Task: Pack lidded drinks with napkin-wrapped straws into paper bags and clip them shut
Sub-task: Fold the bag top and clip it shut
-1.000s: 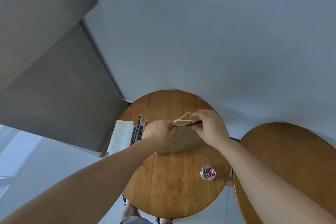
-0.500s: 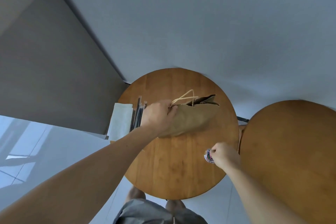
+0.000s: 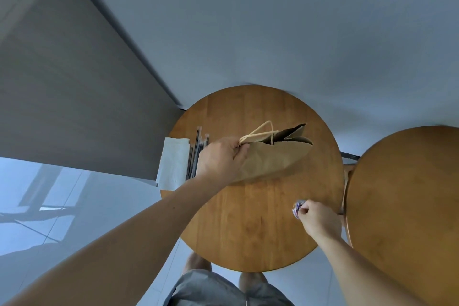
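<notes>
Change vs a sec ago: both hands were pinching the top edge of the paper bag (image 3: 270,156) together. The right hand (image 3: 320,218) has since let go and dropped to the clip tub (image 3: 297,207) near the right edge of the table (image 3: 248,231). With that end released, the bag mouth gapes open at its right side and shows a dark interior. The hand has sat at the tub for the last half sec or so w/ little shift.

Meaning for the task: packing looks done and the closing step is underway, w/ a clip being fetched. The bag isn't shut yet, and the fold will likely need re-pinching before a clip goes on. Bag contents are hidden.

Left hand (image 3: 221,156): fingers and thumb curled round the bag's top at its left end, by the roots of the rope handles (image 3: 255,131), holding the bag tilted over on the table.

Right hand: fingers curled, tips down at the tub and touching it. Whether they've got a clip, or grip the tub itself, can't be told, as the hand covers most of it.

Also there: napkins (image 3: 173,161) and straws (image 3: 196,154) at the table's left edge just behind the left hand, and a second table (image 3: 409,206) off to the right.
</notes>
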The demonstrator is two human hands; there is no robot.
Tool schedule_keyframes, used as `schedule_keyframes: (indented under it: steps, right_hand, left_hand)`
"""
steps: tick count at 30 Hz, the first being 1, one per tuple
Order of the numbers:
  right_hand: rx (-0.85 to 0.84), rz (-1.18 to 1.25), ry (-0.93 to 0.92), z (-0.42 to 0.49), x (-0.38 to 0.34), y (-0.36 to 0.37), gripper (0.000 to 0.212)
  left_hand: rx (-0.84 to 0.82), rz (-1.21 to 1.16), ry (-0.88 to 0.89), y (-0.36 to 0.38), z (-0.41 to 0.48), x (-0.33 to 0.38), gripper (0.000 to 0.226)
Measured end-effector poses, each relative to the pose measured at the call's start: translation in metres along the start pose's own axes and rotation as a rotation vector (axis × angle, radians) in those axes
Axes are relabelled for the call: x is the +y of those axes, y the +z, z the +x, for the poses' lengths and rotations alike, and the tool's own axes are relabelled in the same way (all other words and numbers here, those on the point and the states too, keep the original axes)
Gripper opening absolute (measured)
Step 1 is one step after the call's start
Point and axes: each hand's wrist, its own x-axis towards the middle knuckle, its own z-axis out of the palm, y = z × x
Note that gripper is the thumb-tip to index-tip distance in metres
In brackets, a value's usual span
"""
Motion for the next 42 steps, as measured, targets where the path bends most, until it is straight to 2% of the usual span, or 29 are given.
schedule_keyframes:
  steps: [7,9,14,18,21,25,29,34,42]
  right_hand:
    - [0.157,0.433,-0.076,-0.015,0.002,-0.002,0.005]
    - [0.177,0.569,-0.1,-0.02,-0.004,-0.01,0.013]
    - [0.145,0.752,-0.263,-0.033,-0.037,-0.048,0.011]
    - [0.062,0.904,-0.473,-0.052,-0.079,-0.093,0.03]
    - [0.096,0.916,-0.53,-0.061,-0.108,-0.12,0.021]
    - [0.21,0.799,-0.534,-0.058,-0.139,-0.143,0.007]
    - [0.27,0.719,-0.476,-0.052,-0.157,-0.147,0.006]
    - [0.324,0.703,-0.459,-0.05,-0.161,-0.142,0.015]
    - [0.306,0.732,-0.449,-0.043,-0.16,-0.144,0.015]
  left_hand:
    - [-0.033,0.003,-0.001,0.001,-0.001,0.0,0.024]
    - [-0.05,-0.021,-0.009,0.0,0.0,0.001,0.022]
    - [-0.085,-0.042,-0.038,-0.004,0.0,0.0,0.021]
    - [-0.139,-0.042,-0.055,-0.013,0.003,-0.001,0.021]
    - [-0.163,-0.033,-0.04,-0.018,0.006,-0.002,0.022]
    - [-0.188,-0.036,-0.028,-0.019,0.01,-0.002,0.019]
    - [-0.192,-0.032,-0.013,-0.013,0.009,-0.003,0.021]
    - [-0.193,-0.007,-0.016,-0.011,0.012,-0.007,0.025]
    - [-0.216,0.008,0.011,-0.012,0.015,-0.007,0.023]
